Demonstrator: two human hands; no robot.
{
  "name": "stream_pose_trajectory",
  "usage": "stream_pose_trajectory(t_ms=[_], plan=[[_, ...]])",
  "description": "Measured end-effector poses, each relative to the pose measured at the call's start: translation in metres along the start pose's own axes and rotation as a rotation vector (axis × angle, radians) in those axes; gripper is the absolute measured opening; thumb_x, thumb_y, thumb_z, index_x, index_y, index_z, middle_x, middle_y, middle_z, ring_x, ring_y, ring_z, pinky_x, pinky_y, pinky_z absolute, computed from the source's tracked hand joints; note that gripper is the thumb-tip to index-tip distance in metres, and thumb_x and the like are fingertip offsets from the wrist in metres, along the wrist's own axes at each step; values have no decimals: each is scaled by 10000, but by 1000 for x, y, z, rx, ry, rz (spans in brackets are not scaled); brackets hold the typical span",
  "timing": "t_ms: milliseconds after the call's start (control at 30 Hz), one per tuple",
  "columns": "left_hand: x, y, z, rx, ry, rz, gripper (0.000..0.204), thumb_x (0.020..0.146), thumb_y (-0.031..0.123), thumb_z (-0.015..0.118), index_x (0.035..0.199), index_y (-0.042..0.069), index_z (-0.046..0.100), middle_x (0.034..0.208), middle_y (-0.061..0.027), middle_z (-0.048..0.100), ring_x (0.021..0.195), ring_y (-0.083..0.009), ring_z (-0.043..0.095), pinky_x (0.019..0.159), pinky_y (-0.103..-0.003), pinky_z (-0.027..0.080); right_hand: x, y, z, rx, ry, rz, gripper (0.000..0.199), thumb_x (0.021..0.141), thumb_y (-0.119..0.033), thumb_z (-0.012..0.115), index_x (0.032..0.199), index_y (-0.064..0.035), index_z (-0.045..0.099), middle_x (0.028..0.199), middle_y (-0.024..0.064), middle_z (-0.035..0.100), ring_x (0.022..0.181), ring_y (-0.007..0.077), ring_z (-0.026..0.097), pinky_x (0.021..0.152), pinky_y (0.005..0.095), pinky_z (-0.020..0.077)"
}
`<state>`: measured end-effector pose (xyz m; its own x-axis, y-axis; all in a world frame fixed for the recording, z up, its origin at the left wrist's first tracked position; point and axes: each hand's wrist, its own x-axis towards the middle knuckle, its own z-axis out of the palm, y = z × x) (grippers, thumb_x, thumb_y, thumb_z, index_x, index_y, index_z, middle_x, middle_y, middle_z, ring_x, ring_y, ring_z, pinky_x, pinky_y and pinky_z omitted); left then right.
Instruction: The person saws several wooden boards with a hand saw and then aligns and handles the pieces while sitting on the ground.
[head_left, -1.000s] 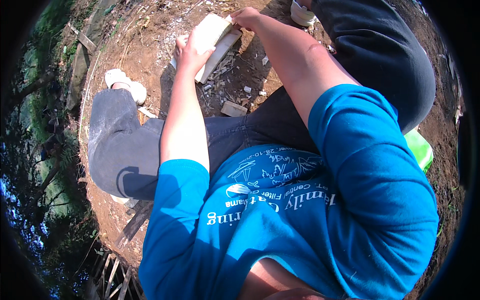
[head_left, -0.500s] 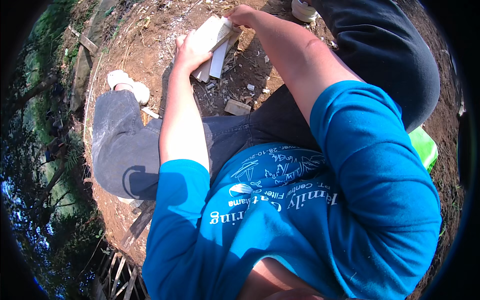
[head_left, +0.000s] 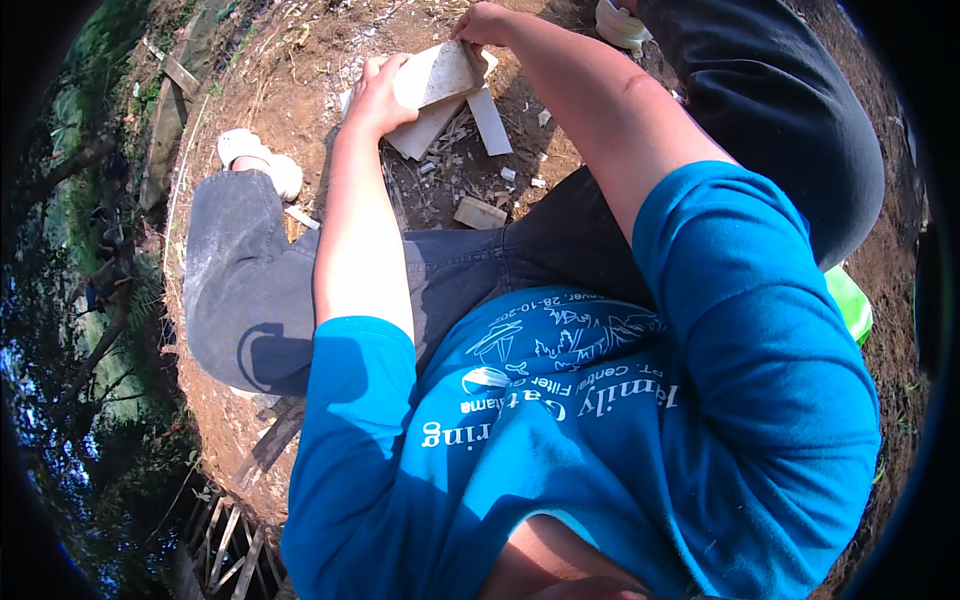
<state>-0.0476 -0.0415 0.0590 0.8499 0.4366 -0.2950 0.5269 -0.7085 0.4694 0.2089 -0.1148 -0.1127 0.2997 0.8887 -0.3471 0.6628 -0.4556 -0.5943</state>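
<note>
A short pale wooden board (head_left: 437,75) is tilted above the ground between my hands. My left hand (head_left: 378,103) is closed around its left end, thumb along the near edge. My right hand (head_left: 484,25) is closed at the board's far right corner, fingers pinched there; its fingertips are partly hidden. Beneath it lies another flat piece of wood (head_left: 428,132), partly covered by the board and my left hand. A narrow white strip (head_left: 490,122) lies slanted on the soil just right of these pieces.
A small wooden block (head_left: 480,213) lies near my dark trousers (head_left: 440,262), among scattered chips on brown soil. My legs are bent to both sides, with pale shoes (head_left: 262,165) at left and far right. Something bright green (head_left: 848,303) lies at right; wooden slats (head_left: 228,545) stand lower left.
The board has turned and shifted slightly right, with both hands still at it. The white strip has moved right and now lies apart, slanting the other way.
</note>
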Motion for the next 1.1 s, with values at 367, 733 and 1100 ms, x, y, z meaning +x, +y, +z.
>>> stream_pose_trajectory(t_ms=[367, 733, 1100], plan=[[15, 16, 5, 93, -21, 42, 970, 583, 204, 913, 1457, 281, 500, 1422, -106, 566, 1357, -344, 535, 1142, -506, 408, -66, -35, -71, 430, 26, 431, 296, 790, -351, 783, 814, -56, 778, 768, 86, 736, 740, 214, 677, 688, 382, 542], [9, 37, 9, 177, -104, -157, 963, 585, 285, 919, 1440, 278, 475, 1419, -94, 600, 1357, -334, 538, 1147, -544, 398, -98, -54, -89, 607, -163, 204, 223, 868, -266, 841, 896, -53, 781, 767, 74, 755, 633, 162, 696, 643, 316, 551], [22, 46, 28, 144, -33, -83, 1157, 658, 688, 842, 1605, 275, 322, 1581, -151, 418, 1479, -368, 394, 1205, -539, 318, -111, -63, -87, 392, 29, 245, 355, 774, -366, 894, 980, -97, 789, 832, 79, 773, 744, 175, 730, 724, 335, 569]])
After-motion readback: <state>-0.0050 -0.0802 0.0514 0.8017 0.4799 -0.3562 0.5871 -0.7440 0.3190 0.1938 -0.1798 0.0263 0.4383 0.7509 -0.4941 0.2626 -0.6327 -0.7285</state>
